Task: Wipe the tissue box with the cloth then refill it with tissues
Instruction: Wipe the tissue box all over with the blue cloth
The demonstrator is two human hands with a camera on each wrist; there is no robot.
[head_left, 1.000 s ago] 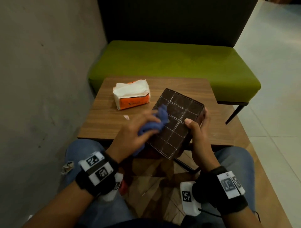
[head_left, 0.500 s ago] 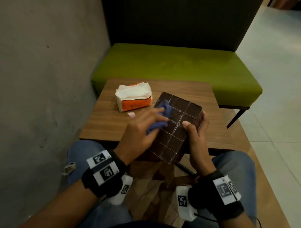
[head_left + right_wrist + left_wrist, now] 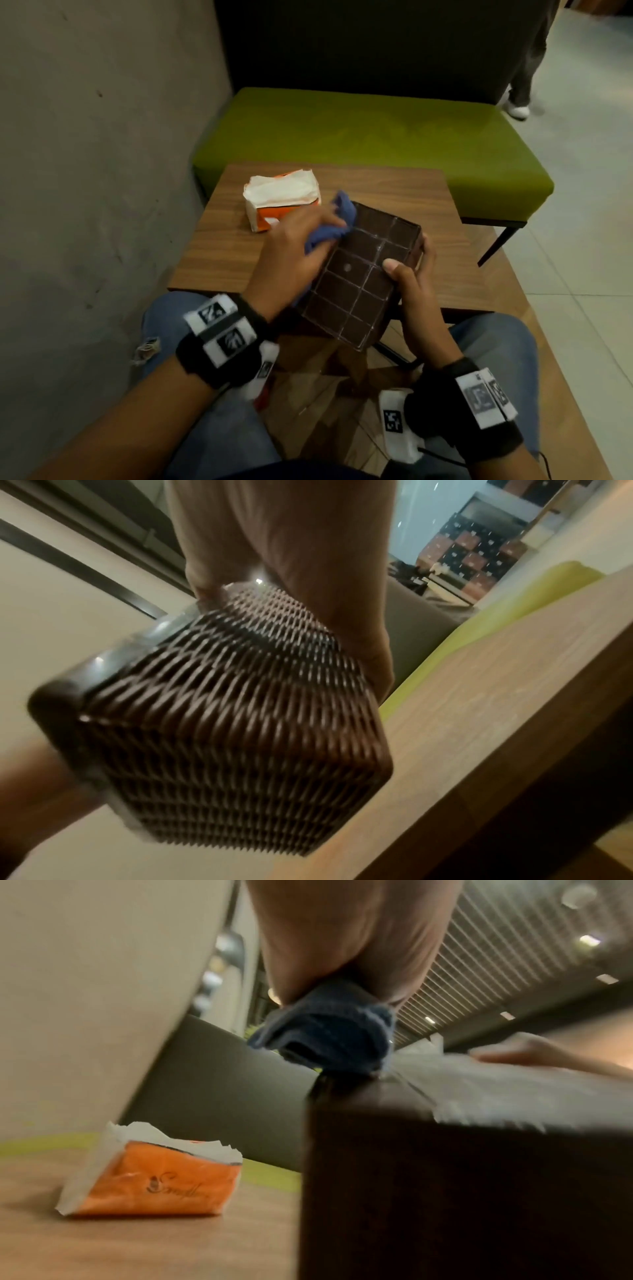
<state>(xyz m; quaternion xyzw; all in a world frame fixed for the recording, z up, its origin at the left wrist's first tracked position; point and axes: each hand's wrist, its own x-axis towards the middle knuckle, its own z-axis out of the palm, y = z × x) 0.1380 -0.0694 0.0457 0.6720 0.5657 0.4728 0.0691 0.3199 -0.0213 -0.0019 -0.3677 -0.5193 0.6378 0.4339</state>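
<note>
A café or restaurant seating corner: a small wooden table (image 3: 219,253) stands against a green upholstered bench (image 3: 376,137) with a tall dark backrest (image 3: 359,44), beside a bare concrete wall (image 3: 85,154). Pale floor tiles (image 3: 582,205) run past (someone's legs (image 3: 524,75) stand there), under a slatted ceiling (image 3: 486,961) with spotlights.

Tissue box (image 3: 240,723): dark brown woven wicker sides, smooth glossy gridded panel. Cloth (image 3: 329,229): blue, soft, napped. Tissue pack (image 3: 154,1183): glossy orange plastic wrap. Counter (image 3: 219,253): matt wood-grain.
</note>
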